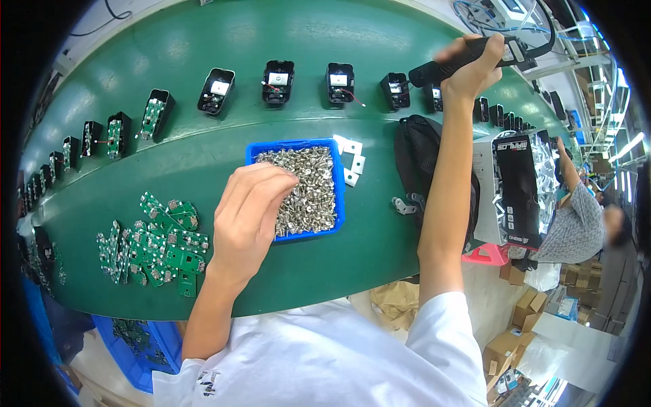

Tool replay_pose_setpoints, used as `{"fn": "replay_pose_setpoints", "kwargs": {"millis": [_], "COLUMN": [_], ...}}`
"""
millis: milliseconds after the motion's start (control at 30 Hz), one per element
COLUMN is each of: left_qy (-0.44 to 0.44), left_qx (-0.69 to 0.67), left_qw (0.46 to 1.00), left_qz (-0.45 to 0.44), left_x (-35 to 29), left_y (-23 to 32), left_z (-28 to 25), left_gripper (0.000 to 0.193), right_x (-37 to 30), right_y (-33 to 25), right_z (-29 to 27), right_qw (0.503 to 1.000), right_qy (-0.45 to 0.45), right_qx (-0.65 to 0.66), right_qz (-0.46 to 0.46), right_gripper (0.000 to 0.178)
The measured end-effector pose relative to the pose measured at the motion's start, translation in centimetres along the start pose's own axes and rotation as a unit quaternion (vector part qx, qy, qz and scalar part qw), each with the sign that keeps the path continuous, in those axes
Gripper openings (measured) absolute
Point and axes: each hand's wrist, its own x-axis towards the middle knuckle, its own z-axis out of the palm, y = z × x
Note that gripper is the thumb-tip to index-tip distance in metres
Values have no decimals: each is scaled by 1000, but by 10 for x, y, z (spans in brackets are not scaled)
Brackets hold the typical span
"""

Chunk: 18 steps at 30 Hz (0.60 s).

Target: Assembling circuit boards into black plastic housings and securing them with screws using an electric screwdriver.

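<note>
The step in hand appears to be taking a screw: the left hand [247, 207] reaches over the blue tray [341, 203] at the frame's centre, its fingertips bunched together at the screws [308, 193], though whether they pinch one cannot be told. The right hand [471, 73], upper right, has its fingers wrapped around one black driver [426, 73], its nose beside a black housing [395, 95]. The next move seems to call for a pinch on a single screw, with the driver kept steady. There is one tray, its screws too many to count; four white plates [357, 164] show right of it. Five housings with white pieces inside line the upper middle and upper right; the overlapping green boards [166, 244], lower left, defy counting.
</note>
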Motion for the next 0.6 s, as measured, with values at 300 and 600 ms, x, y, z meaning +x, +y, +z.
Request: {"fn": "replay_pose_setpoints", "kwargs": {"millis": [300, 600], "left_qy": [22, 26], "left_qx": [-52, -102], "left_qw": [998, 992], "left_qz": [-23, -64], "left_x": [5, 11], "left_y": [0, -3], "left_z": [-3, -10], "left_gripper": [22, 22], "right_x": [-7, 0], "right_y": [21, 30], "right_z": [-15, -22], "right_qw": [993, 989], "right_qy": [-112, -134], "right_qx": [28, 65], "right_qz": [-11, 16], "right_gripper": [52, 52]}}
